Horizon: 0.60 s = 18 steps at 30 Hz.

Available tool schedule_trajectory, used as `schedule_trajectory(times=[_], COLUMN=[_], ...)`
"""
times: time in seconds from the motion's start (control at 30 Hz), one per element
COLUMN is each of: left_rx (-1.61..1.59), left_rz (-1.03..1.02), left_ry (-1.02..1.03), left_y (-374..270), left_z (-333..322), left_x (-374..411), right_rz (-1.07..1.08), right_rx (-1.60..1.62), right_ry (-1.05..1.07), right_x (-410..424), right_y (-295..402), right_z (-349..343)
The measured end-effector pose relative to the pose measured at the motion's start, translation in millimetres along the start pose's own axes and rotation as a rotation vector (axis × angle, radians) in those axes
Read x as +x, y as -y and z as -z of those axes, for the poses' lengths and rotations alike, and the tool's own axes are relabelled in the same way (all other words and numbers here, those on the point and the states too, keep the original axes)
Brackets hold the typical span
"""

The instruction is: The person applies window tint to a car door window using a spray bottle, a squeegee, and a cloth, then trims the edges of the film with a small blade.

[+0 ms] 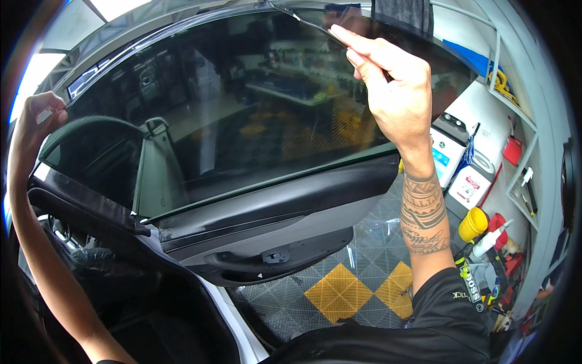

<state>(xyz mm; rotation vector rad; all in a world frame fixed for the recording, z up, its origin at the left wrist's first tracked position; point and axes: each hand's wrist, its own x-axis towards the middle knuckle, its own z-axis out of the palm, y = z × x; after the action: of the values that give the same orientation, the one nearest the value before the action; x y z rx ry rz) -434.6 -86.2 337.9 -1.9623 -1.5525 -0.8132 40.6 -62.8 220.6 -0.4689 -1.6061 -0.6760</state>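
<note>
In front of me is an opened car door with a dark window full of reflections. My right hand, raised at the upper right, pinches the edge of a thin dark sheet, seemingly tint film, between thumb and fingertips. Far to the left, my left hand is closed with thumb against fingers at the upper rim of the dark pane, apparently gripping the sheet's other corner. A small pale patch shows within that fist. How much of the dark surface is film and how much is glass, I cannot tell.
Below the window runs the door's inner panel with its armrest. A dark car seat lies at lower left. Grey and yellow floor tiles are beneath. White containers, a yellow bucket and metal shelving stand right.
</note>
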Motion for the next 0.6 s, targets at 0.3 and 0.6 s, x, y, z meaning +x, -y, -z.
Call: schedule_trajectory(times=[0.3, 0.6], left_rx=[0.178, 0.218], left_rz=[-0.077, -0.046], left_ry=[0.071, 0.024], left_y=[-18.8, -65.5], left_z=[16.8, 20.6], left_x=[1.5, -11.0], right_rz=[-0.045, -0.043], right_rx=[0.018, -0.001], right_ry=[-0.010, -0.009], right_x=[-13.7, -26.4], right_y=[-32.5, -63.5], right_z=[42.3, 80.2])
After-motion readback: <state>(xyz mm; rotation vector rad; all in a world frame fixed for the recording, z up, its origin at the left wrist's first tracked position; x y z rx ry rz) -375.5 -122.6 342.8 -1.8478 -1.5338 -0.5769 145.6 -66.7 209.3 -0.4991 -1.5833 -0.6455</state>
